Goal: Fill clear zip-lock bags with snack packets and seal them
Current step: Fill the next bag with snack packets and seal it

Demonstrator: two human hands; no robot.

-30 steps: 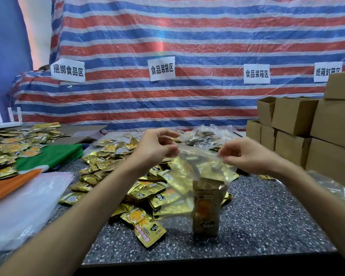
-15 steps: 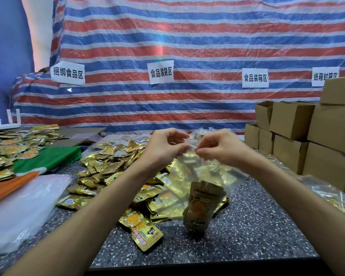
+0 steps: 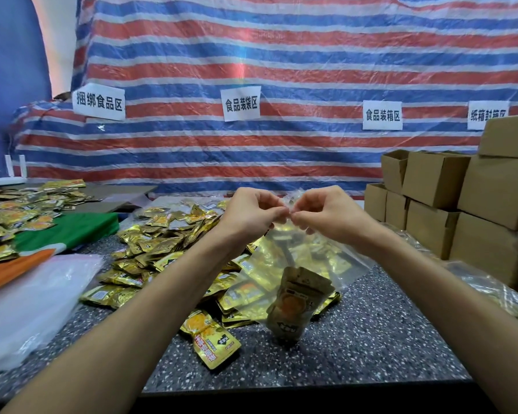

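Hands: 2, the left hand [image 3: 248, 210] and the right hand [image 3: 326, 210]. Held clear zip-lock bag [image 3: 320, 261]: 1. Inside it, one snack packet [image 3: 296, 306] is plain; any more cannot be resolved. Loose gold packets: 2 heaps, the centre heap [image 3: 162, 246] and the far-left heap [image 3: 18, 210], each too many to count. Paper signs [image 3: 241, 103] on the striped tarp [image 3: 311, 55]: 4. Cardboard boxes [image 3: 434, 177]: at least 8. White upright posts [image 3: 6, 165]: 3.

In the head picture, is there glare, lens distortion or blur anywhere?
Head view: the wide lens bows the red, blue and white striped tarp; a faint pink flare streak crosses it; the clear zip-lock bag hazes the gold snack packet inside.
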